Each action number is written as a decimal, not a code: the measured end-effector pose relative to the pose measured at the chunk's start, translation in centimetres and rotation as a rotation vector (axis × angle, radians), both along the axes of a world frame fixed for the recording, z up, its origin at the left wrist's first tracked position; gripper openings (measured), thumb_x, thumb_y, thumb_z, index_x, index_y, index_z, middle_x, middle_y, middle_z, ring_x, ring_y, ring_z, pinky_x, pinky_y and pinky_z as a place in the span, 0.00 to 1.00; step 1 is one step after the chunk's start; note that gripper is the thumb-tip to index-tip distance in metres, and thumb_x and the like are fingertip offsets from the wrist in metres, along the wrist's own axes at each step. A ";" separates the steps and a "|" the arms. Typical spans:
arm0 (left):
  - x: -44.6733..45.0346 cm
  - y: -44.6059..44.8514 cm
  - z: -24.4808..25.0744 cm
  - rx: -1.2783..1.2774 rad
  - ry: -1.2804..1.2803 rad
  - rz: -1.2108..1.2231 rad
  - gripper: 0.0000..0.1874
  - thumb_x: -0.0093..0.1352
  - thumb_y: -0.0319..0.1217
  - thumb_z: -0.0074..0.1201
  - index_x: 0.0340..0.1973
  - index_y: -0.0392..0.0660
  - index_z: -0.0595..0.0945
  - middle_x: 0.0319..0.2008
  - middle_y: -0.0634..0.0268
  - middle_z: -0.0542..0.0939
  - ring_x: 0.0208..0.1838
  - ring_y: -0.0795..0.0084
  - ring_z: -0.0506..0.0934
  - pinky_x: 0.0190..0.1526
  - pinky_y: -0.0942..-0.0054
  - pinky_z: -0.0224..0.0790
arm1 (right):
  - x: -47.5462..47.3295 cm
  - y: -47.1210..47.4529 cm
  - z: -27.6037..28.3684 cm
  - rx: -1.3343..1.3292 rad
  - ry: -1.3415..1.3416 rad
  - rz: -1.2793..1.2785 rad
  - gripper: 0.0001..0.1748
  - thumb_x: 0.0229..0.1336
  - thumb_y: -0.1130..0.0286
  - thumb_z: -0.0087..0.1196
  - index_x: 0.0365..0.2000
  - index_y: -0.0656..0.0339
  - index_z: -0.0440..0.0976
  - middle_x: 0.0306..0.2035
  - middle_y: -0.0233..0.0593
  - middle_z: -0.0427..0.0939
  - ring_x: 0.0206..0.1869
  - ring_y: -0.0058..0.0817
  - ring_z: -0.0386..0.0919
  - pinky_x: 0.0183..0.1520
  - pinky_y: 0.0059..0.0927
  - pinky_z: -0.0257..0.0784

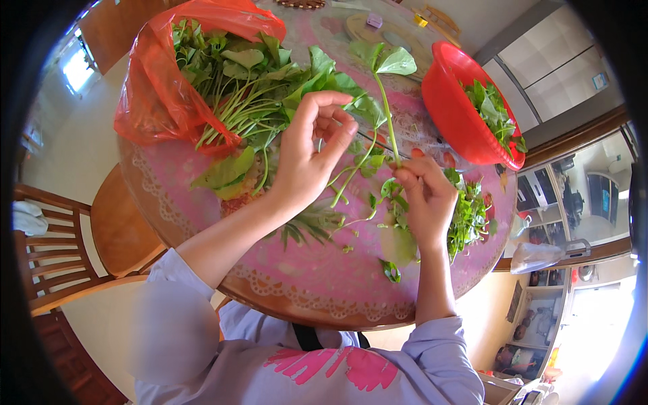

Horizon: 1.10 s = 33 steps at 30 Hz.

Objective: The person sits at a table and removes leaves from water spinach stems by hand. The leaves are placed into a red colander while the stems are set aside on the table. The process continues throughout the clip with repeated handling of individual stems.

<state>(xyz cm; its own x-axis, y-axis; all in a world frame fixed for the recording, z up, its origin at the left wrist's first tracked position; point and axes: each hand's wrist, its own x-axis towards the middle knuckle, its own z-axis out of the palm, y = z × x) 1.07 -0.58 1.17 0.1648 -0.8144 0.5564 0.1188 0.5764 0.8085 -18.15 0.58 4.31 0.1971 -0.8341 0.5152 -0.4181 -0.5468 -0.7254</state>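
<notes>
Between thumb and fingertips, my right hand (428, 200) grips the lower end of a long green stem (387, 114) with broad leaves at its top. My left hand (321, 139) is raised to the left of it, fingers curled; whether its fingertips touch a leaf behind them I cannot tell. Behind my left hand, a heap of leafy green stems (243, 101) spills from a red plastic bag (162, 96). A red plastic basin (445, 101) with loose leaves (488, 106) in it stands tilted in view at the right. Cut greens (468, 217) lie in a pile beside my right forearm.
A round table (314, 283) with a pink patterned cover carries scattered leaf and stem bits (390, 271) near me. At its far side are a small purple object (374, 20) and a yellow one (420, 20). A wooden chair (55, 253) stands at the left.
</notes>
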 end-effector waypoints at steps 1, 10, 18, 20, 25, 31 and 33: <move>0.1 0.0 0.3 -0.044 -0.064 0.023 0.18 0.69 0.23 0.53 0.54 0.42 0.71 0.38 0.66 0.77 0.39 0.82 0.73 0.41 0.81 0.66 | -0.2 0.5 -0.1 -0.023 0.007 0.029 0.05 0.52 0.81 0.59 0.32 0.67 0.78 0.28 0.36 0.77 0.31 0.23 0.72 0.36 0.23 0.67; 0.6 0.2 0.8 0.170 0.261 -0.288 0.20 0.67 0.24 0.56 0.53 0.39 0.68 0.39 0.58 0.79 0.41 0.73 0.78 0.43 0.76 0.68 | -2.1 1.4 -0.3 -0.099 0.294 0.182 0.09 0.43 0.78 0.64 0.30 0.63 0.80 0.28 0.39 0.77 0.33 0.36 0.74 0.37 0.32 0.70; -0.3 1.8 1.5 0.338 0.305 -0.483 0.16 0.66 0.23 0.58 0.47 0.41 0.70 0.35 0.61 0.81 0.41 0.73 0.80 0.40 0.79 0.71 | -2.6 1.4 -0.4 -0.133 0.388 0.205 0.13 0.39 0.72 0.69 0.30 0.62 0.80 0.27 0.39 0.77 0.33 0.38 0.74 0.37 0.35 0.70; -0.2 2.1 1.4 0.328 0.283 -0.531 0.14 0.66 0.24 0.58 0.46 0.40 0.74 0.36 0.61 0.82 0.41 0.75 0.81 0.40 0.79 0.71 | -2.6 1.5 0.2 -0.117 0.241 0.166 0.14 0.38 0.70 0.70 0.29 0.63 0.80 0.29 0.39 0.78 0.33 0.38 0.74 0.38 0.35 0.69; -1.3 3.2 1.2 0.463 0.259 -0.782 0.17 0.67 0.24 0.57 0.50 0.41 0.74 0.41 0.62 0.81 0.44 0.75 0.80 0.44 0.78 0.72 | -3.1 2.9 1.0 0.229 -0.372 0.202 0.25 0.49 0.59 0.67 0.40 0.71 0.75 0.36 0.38 0.79 0.38 0.25 0.74 0.43 0.29 0.69; -2.1 3.3 0.5 0.548 0.253 -0.824 0.13 0.66 0.25 0.58 0.46 0.40 0.76 0.40 0.62 0.82 0.41 0.79 0.79 0.41 0.81 0.70 | -3.5 3.1 0.4 0.296 -0.537 0.317 0.20 0.59 0.66 0.59 0.43 0.74 0.73 0.41 0.38 0.77 0.43 0.22 0.73 0.50 0.25 0.67; -1.9 3.1 0.3 0.579 0.217 -0.812 0.11 0.66 0.26 0.58 0.43 0.41 0.76 0.37 0.65 0.82 0.38 0.82 0.77 0.36 0.83 0.67 | -3.3 3.0 0.3 0.286 -0.534 0.305 0.18 0.59 0.68 0.58 0.44 0.74 0.73 0.42 0.38 0.77 0.43 0.21 0.73 0.50 0.24 0.67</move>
